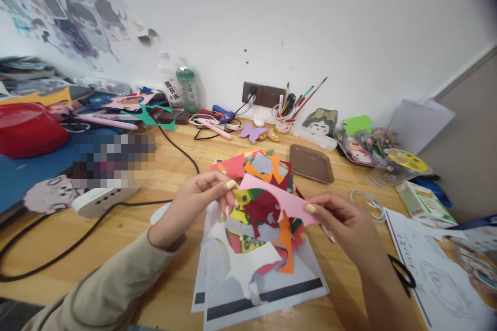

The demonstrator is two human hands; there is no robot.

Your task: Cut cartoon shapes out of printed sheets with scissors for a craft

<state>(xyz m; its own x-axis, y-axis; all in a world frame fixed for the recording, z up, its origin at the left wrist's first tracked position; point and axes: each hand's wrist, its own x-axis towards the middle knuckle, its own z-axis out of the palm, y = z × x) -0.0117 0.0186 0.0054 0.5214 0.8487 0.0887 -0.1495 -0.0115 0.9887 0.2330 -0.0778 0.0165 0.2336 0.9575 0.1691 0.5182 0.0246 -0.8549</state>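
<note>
Pink paper scrap with curved cut-out edge (pixel 289 204): raised above the heap of multicoloured paper scraps (pixel 264 209) (landmark). Right hand (pixel 345 217): thumb on top, fingers behind, clamped on the pink scrap's right end. Left hand (pixel 196 196): thumb and fingertips close together at its left end; grip cannot be confirmed. White paper sheets with black bar (pixel 301 271): beneath the heap. Brown rectangular tray (pixel 310 163): beyond the heap, to its right.

Paper scraps (pixel 264 212) on sheets (pixel 305 269), tray (pixel 311 163) behind right, power strip (pixel 104 198) left, bottles (pixel 187 85) at back left
</note>
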